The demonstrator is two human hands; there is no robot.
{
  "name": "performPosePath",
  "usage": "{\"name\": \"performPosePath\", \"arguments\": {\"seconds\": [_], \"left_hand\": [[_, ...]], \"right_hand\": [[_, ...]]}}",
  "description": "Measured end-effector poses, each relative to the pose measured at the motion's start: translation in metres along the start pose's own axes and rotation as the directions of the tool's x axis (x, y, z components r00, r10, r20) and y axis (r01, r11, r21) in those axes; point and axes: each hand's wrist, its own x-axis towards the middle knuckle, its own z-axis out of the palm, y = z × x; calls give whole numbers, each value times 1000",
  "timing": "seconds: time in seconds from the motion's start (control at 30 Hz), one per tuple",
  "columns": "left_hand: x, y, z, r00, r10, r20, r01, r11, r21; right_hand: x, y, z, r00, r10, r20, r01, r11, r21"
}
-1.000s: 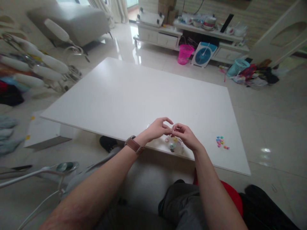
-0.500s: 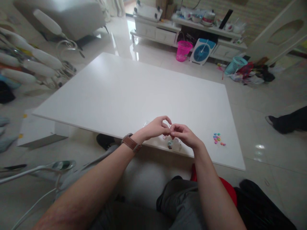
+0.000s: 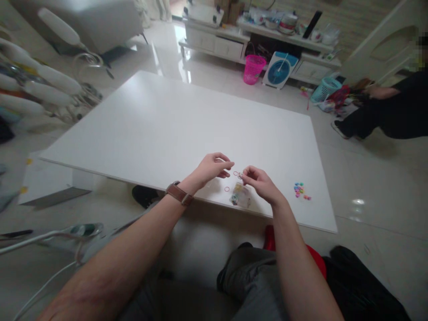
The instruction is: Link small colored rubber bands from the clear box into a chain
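Note:
Over the white table's front part, my left hand (image 3: 214,169) hangs with thumb and fingers apart and nothing between them. My right hand (image 3: 260,182) is closed in a pinch at its fingertips; what sits there is too small to make out. Thin reddish rings lie close to the fingertips, one ring (image 3: 235,173) between the two hands and another ring (image 3: 227,189) below my left hand. Just under my right hand, by the near edge, rests a small clear plastic bag (image 3: 241,196) with dark and pale bits inside.
Several small bright-coloured pieces (image 3: 299,189) lie at the right of the white table (image 3: 187,120). Beyond it stand a pink basket (image 3: 254,70), a blue-and-white fan (image 3: 279,71) and a low cabinet (image 3: 214,44). Another person (image 3: 384,107) is bending at the right.
My hands, which were touching at the fingertips, have separated, the left moving leftward. The rings and bag between them show more plainly. The person at the right has come further into view.

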Motion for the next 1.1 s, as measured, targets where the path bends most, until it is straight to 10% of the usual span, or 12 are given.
{"name": "performPosePath", "arguments": {"seconds": [0.1, 0.27, 0.77, 1.1], "left_hand": [[2, -10, -1, 996, 72, 48, -85, 916, 393], [5, -47, 6, 979, 162, 127, -193, 513, 837], [18, -91, 27, 975, 102, 196, -216, 263, 940], [8, -60, 39, 942, 156, 296, -326, 236, 915]], "right_hand": [[-9, 10, -10, 996, 87, 19, -76, 948, -310], [-25, 29, -12, 978, 207, 33, -138, 752, -644], [-26, 29, 5, 989, 144, 33, -79, 704, -705], [-37, 19, -4, 986, 99, -132, -165, 637, -753]]}}
